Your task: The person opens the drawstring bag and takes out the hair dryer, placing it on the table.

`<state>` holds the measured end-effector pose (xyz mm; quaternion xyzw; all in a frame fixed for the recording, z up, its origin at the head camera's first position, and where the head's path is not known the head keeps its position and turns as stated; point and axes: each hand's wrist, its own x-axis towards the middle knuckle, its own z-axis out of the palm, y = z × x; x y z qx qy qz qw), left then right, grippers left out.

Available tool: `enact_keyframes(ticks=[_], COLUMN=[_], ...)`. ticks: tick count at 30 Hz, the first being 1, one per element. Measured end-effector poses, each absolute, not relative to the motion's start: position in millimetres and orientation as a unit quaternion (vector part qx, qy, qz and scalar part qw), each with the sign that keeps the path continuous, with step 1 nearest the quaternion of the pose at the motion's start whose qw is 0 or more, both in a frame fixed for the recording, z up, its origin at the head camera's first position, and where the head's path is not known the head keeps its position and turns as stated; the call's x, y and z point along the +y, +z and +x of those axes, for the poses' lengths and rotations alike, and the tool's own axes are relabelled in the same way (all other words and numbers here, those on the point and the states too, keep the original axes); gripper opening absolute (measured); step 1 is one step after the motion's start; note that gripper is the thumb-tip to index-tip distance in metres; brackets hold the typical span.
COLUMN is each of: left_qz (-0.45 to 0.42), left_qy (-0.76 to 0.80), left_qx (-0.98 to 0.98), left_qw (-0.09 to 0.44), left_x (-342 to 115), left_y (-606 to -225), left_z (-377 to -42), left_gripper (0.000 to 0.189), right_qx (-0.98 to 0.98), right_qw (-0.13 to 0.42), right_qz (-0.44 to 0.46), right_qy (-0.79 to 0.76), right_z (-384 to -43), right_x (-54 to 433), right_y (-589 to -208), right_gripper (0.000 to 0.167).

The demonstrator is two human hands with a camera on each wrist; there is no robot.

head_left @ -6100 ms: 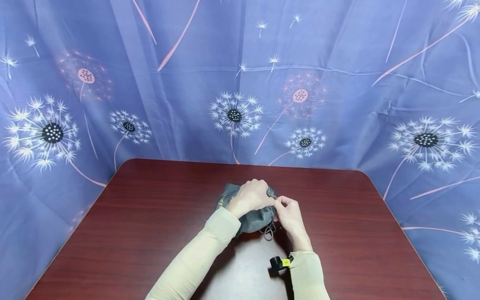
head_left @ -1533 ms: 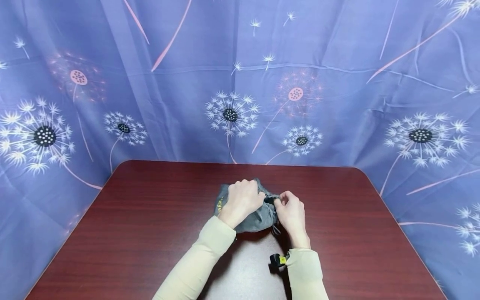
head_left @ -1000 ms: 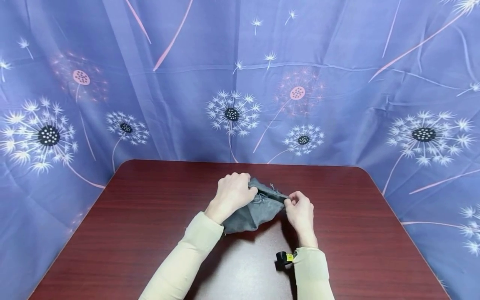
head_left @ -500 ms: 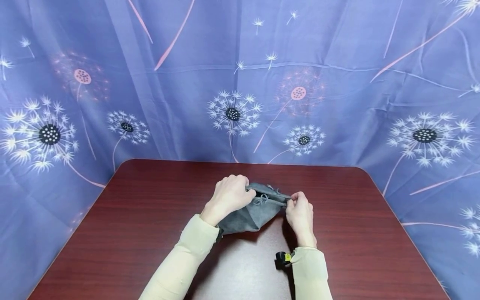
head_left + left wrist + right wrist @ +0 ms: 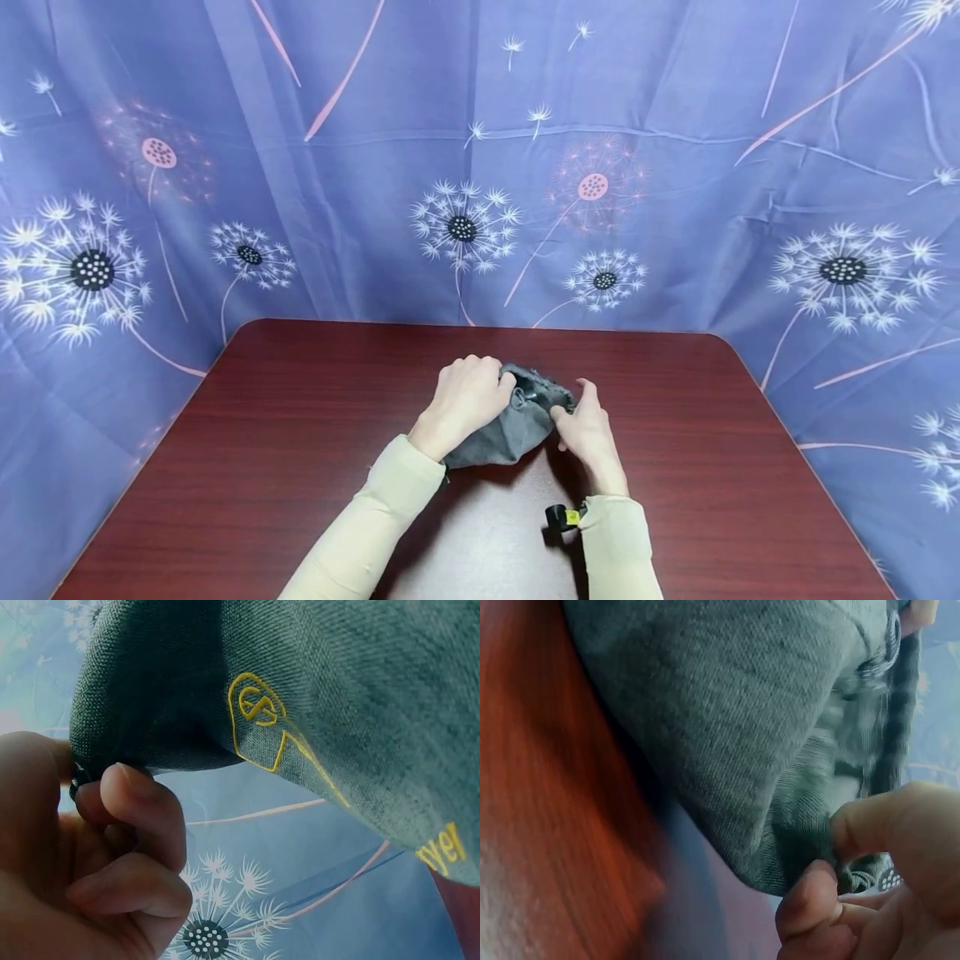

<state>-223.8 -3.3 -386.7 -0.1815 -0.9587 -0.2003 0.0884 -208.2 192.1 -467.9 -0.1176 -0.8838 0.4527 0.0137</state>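
A grey cloth drawstring bag (image 5: 495, 437) is held just above the table with its mouth spread apart toward the upper right. My left hand (image 5: 468, 396) grips the left edge of the mouth, fingers curled; in the left wrist view yellow stitched lettering (image 5: 450, 851) shows on the cloth. At the right edge of the mouth is my right hand (image 5: 588, 429), with thumb and index finger spread in the head view. The right wrist view shows its thumb (image 5: 862, 825) and a curled finger pinching the fabric. A looped cord (image 5: 517, 398) hangs by the opening. The inside is mostly hidden.
The reddish-brown wooden table (image 5: 300, 467) has a bright patch of light below the bag. A black wrist camera (image 5: 557, 518) with a yellow label sits at my right cuff. A blue dandelion-print curtain (image 5: 360, 208) hangs behind and beside the table.
The bag's gathered mouth has been pulled wide by both hands. Over the last half second my right hand has shifted slightly left and its fingers have spread; the mouth sags a little.
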Motion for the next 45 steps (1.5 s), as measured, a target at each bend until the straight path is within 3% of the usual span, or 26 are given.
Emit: enact_keyframes(ticks=[15,24,28,31,37,45], left_qz=[-0.17,-0.164,-0.169,-0.178,-0.182,-0.178], left_qy=[-0.207,-0.221,-0.226,-0.228,-0.236,-0.265], left_qx=[-0.961,-0.959,-0.958,-0.956,-0.954,-0.947], left_qw=[0.07,0.067,0.058,0.053,0.04,0.043], left_x=[-12.9,-11.5,-8.5,-6.9,-6.5,-9.1], left_y=[-384.3,-391.4,-393.8,-397.1,-400.6,-399.4], left_z=[-227.6,-227.0,-225.9,-225.5,-224.4,-221.3], left_gripper=[0.037,0.036,0.033,0.03,0.031,0.031], right_qx=[-0.89,-0.897,-0.903,-0.909,-0.898,-0.902], right_qw=[0.005,0.001,0.005,0.04,0.095,0.078], right_qz=[-0.105,-0.115,-0.102,-0.075,0.013,0.026], right_qy=[0.443,0.426,0.417,0.409,0.429,0.424], right_z=[-205.5,-206.5,-202.3,-199.7,-199.4,-207.5], right_x=[214.9,220.3,217.7,213.3,197.5,170.8], right_y=[-472.7,-467.0,-460.5,-454.3,-444.1,-444.6], right_gripper=[0.059,0.019,0.02,0.022,0.008,0.028])
